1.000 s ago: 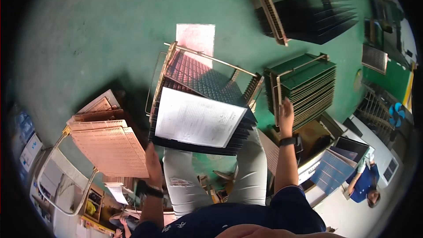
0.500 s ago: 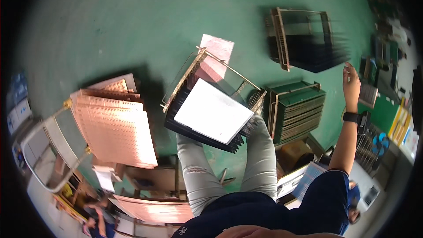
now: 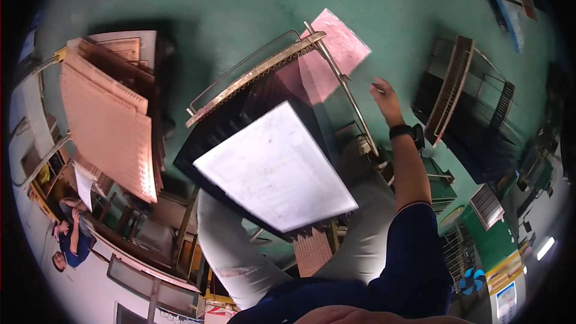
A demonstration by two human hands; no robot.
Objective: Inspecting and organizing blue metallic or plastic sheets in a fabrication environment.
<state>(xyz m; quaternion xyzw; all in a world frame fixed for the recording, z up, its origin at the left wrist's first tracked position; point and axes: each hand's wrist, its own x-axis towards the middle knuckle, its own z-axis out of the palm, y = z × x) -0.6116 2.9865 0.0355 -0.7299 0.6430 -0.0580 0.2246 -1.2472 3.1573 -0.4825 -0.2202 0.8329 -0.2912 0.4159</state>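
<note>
A slotted rack (image 3: pixel 258 78) stands in front of me by my knees, with black panels (image 3: pixel 195 144) set in it. Tilted over their top lies a white rectangular sheet (image 3: pixel 276 168). Beyond the rack's far corner is a pink sheet (image 3: pixel 345 48) on the green floor, partly behind the rack's metal rod. My right hand (image 3: pixel 386 101), with a dark band on the wrist, hovers just right of that rod, apart from it. Its fingers are curled in; whether something small is in them I cannot make out. My left hand is out of sight.
To the left stands a stack of copper-coloured boards (image 3: pixel 108 126) by a metal frame. On the right is another slotted rack (image 3: pixel 450 93) with black panels, and green boards (image 3: pixel 439 189) nearer me. Another person (image 3: pixel 77 243) is at the lower left.
My view has turned, and the rack with the white sheet looks closer. My right arm has come in from the far right to beside the rack, its fingers now curled.
</note>
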